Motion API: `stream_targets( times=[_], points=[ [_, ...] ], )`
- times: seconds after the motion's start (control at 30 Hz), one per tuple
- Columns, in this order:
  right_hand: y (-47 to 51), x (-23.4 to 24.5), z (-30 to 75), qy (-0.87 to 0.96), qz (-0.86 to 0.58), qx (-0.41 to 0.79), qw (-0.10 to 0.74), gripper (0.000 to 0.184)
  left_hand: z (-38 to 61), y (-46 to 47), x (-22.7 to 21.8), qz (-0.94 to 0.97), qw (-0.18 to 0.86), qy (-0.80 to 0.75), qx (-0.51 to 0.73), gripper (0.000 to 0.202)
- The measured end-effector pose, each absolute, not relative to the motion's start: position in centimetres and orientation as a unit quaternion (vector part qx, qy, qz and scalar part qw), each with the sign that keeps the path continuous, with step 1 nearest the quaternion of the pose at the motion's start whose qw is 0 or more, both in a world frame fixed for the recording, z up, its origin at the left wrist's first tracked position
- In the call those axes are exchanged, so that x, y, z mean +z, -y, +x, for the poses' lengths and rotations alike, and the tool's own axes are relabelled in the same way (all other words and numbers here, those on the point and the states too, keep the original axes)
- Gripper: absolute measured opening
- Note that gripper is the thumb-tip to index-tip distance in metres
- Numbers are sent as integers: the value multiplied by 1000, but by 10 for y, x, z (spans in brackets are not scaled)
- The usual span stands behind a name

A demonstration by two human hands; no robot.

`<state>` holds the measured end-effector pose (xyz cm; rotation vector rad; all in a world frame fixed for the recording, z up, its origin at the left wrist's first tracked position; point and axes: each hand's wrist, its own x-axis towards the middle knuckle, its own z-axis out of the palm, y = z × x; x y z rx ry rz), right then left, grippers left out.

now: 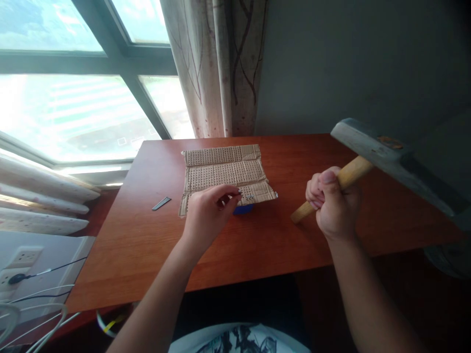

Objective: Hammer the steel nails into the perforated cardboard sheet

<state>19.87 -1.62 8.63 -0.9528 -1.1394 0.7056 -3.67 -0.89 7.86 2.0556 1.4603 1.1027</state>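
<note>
My right hand (334,201) is wrapped round the wooden handle of a hammer (386,152), raised over the right side of the table with its head up and to the right. My left hand (211,208) pinches at the near right part of a cardboard sheet (224,171) full of small holes. A small nail (239,192) shows at the fingertips, partly hidden. Several nail heads (250,197) stand in the cardboard just right of these fingers. Under its near edge a blue object (243,209) peeks out.
Several loose nails (162,203) lie in a bundle on the reddish wooden table (154,255), left of the cardboard. Behind the table are a window (84,113), a curtain (235,73) and a dark wall. At lower left, cables run from a wall socket (25,257).
</note>
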Motion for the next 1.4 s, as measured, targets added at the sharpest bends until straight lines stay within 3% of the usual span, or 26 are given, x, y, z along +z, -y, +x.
stream_targets(
  times=[1.17, 1.4],
  points=[
    [17, 84, 201, 512, -419, 307, 684, 42, -27, 7, 73, 780, 114, -489, 373, 4],
    [22, 91, 198, 530, -455, 352, 623, 40, -27, 6, 70, 774, 126, -494, 375, 4]
  ],
)
